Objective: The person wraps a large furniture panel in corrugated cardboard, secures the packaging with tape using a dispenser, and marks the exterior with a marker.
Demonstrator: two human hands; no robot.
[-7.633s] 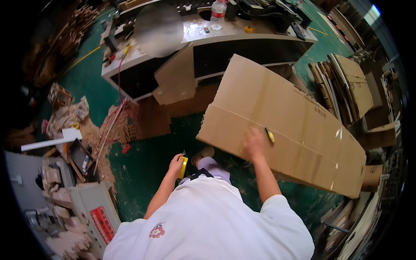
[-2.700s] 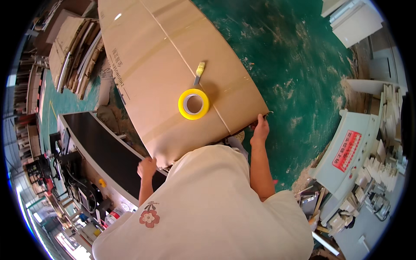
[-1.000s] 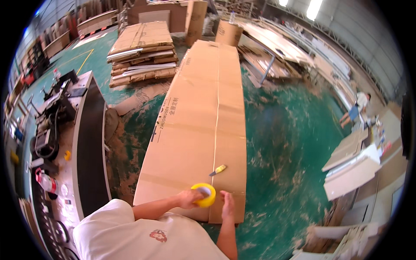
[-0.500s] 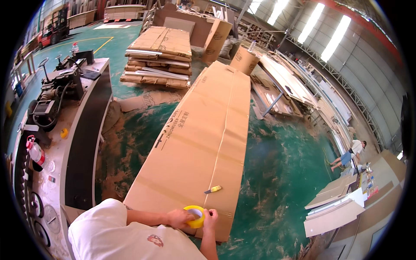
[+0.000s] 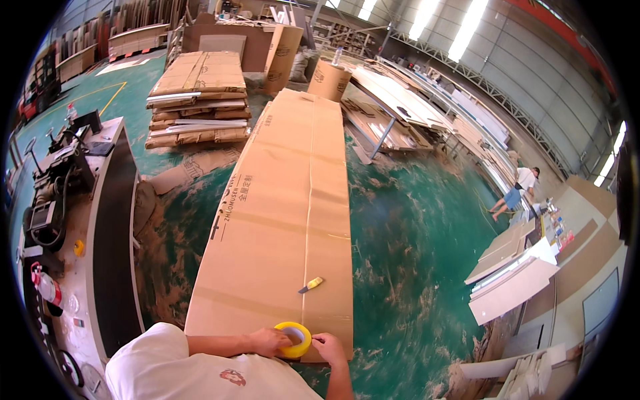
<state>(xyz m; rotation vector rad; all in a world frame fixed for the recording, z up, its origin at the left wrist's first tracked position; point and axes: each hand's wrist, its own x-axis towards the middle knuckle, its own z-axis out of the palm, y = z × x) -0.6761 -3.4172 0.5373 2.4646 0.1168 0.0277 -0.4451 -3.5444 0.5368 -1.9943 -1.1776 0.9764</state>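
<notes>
My left hand [image 5: 268,342] is closed on the left side of a yellow roll of packing tape [image 5: 305,345], held over the near end of a long cardboard package [image 5: 273,267]. At the roll's right edge, the fingers of my right hand [image 5: 331,349] are pinched together. Any tape end between them is too small to make out. A short yellow-handled utility knife [image 5: 311,285] with a dark blade lies on the cardboard, beyond the roll. Along the package's length runs a seam, with dark printing left of it.
A workbench [image 5: 113,247] on the left carries a machine [image 5: 50,213] and a bottle [image 5: 47,288]. Flat cartons form a stack [image 5: 200,100] beyond it. Panels [image 5: 510,280] lie at right, near a bending person [image 5: 523,187]. A cardboard roll [image 5: 329,81] stands past the package's far end.
My view has swung right, so the package and bench sit farther left. My right hand has shifted slightly away from the tape roll; my left hand still grips it.
</notes>
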